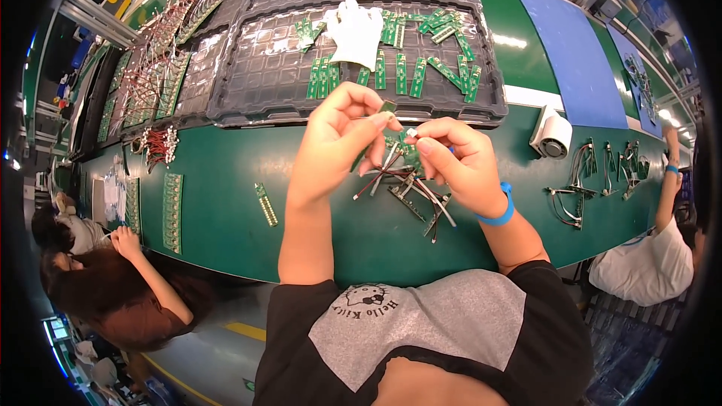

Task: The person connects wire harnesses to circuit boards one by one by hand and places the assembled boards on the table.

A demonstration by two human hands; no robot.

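Above the green table, my left hand (346, 139) pinches a small green circuit board (388, 107) between thumb and fingers. Close beside it, my right hand (456, 158) grips a small white connector (411, 133) at its fingertips. Under both hands lies a loose pile of circuit boards with red, black and white wires (391, 173). Parts of that pile are hidden by my fingers. Left of my left forearm, a single narrow circuit board (265, 204) lies on the table.
Ahead stands a black plastic tray (263, 109) with several green boards and a white glove (353, 34). Wired boards (154, 79) fill trays at left. A white fan-like device (553, 135) and wired boards (575, 195) lie at right. Co-workers sit on both sides.
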